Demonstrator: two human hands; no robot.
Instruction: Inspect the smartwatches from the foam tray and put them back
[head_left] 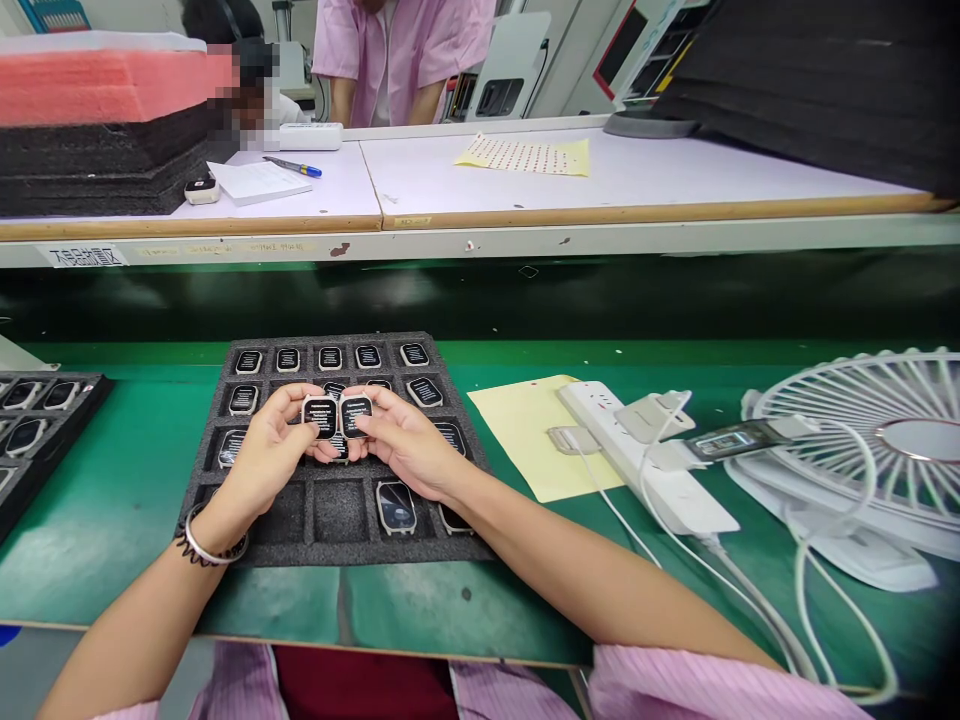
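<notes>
My left hand (274,440) pinches a small watch body (321,416) with a dark screen and white text. Beside it, my right hand (405,445) grips a second watch body (355,415) of the same kind. The two pieces are side by side, almost touching, above the middle of a black foam tray (341,510). Several more watch bodies lie in the tray's pockets, and some near pockets are empty. A bracelet circles my left wrist.
A second foam tray (37,420) with watch bodies lies at the left edge. A yellow sheet (517,435), a white power strip (645,455) with plugs and cables, and a white fan (870,440) lie right. A raised shelf (480,215) stands behind; a person in pink works beyond it.
</notes>
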